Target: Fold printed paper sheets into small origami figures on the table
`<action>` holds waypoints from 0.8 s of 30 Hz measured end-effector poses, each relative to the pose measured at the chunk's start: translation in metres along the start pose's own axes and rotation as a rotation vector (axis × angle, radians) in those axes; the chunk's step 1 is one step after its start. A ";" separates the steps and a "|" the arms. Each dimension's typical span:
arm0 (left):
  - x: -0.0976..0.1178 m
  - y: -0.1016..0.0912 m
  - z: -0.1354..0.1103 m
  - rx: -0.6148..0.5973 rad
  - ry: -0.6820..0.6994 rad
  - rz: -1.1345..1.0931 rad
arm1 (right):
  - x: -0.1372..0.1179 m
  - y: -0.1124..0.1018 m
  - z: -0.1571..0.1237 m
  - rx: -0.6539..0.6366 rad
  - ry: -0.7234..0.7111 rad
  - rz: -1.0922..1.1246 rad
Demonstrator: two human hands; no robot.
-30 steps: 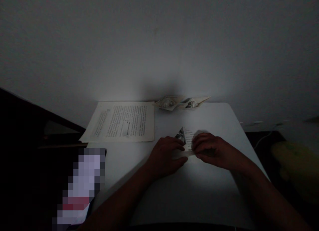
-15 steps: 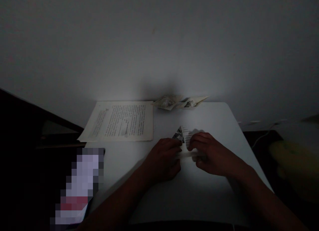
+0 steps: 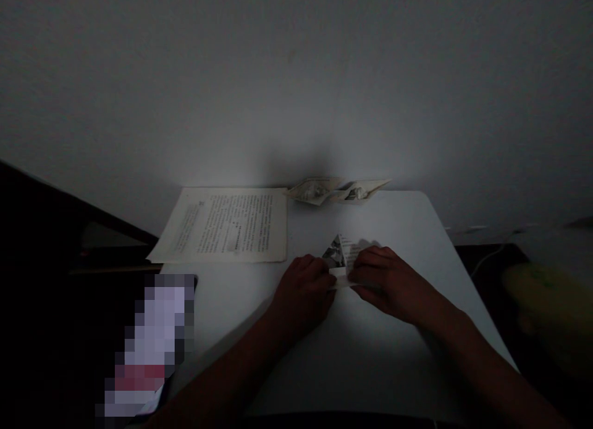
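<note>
A printed sheet of paper folded to a triangle [image 3: 337,254] lies on the white table [image 3: 361,373], its point toward the wall. A plain pale strip runs along its near edge. My left hand [image 3: 306,290] is closed on the left corner of the folded paper, fingers curled over the strip. On the right corner, my right hand [image 3: 386,279] is closed too, with its fingers bent over the paper and the thumb at the near edge. Both hands cover the paper's lower corners.
Two folded paper boats [image 3: 314,191] stand at the table's back edge by the wall. A stack of printed pages [image 3: 231,225] lies at the back left. A phone-like device with a blurred screen [image 3: 155,336] is at the left edge. Something yellowish [image 3: 546,293] sits right of the table.
The near strip, raised between my hands before, now lies flatter against the triangle. My left fingers have closed over it, and my right thumb has drawn in toward the paper.
</note>
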State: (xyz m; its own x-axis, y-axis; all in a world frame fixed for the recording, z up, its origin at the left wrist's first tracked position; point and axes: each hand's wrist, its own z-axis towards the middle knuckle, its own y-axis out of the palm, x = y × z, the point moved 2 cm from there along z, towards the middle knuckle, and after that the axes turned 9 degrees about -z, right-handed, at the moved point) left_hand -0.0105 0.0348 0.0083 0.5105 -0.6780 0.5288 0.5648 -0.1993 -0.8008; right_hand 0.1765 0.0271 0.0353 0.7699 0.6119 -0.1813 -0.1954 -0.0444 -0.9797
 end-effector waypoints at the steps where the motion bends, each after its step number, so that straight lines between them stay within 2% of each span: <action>1: 0.000 0.000 0.001 0.001 -0.003 0.011 | 0.000 0.000 0.000 0.006 0.004 0.002; 13: 0.000 0.002 0.005 0.041 -0.110 0.072 | 0.002 0.003 0.005 0.029 0.042 0.024; 24: 0.000 -0.003 0.013 0.010 -0.268 0.069 | 0.001 0.009 0.009 0.083 0.110 -0.012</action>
State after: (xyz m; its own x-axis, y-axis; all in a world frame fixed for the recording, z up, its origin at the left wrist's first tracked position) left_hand -0.0036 0.0447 0.0140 0.7006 -0.4781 0.5297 0.5283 -0.1516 -0.8354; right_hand 0.1696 0.0345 0.0274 0.8336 0.5214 -0.1823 -0.2321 0.0311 -0.9722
